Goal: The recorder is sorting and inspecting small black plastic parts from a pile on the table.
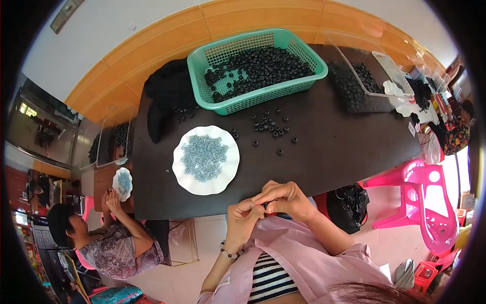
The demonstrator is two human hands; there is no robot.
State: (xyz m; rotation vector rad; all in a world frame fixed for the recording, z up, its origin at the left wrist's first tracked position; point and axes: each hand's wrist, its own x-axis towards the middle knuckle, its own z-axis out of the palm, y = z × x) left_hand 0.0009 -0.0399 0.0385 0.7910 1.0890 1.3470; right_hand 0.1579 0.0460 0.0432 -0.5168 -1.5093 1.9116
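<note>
Close to the table's near edge, my left hand (242,219) and my right hand (287,200) meet with their fingertips pinched together. Between them is a small black round part (265,205), mostly covered by the fingers. A white scalloped plate (232,175) lies in front of my left hand and carries a heap of small clear bluish pieces (204,157). Beyond my hands, several loose black round parts (268,125) are scattered on the dark table (334,137). A green plastic basket (253,100) behind them holds many more of the same black parts.
Black cloth (164,96) lies left of the basket. At the far right stands a clear plastic bin (354,93) of black parts. A pink plastic stool (422,202) and a black bag (347,207) are below the table's right side. A co-worker (119,248) sits at the left.
</note>
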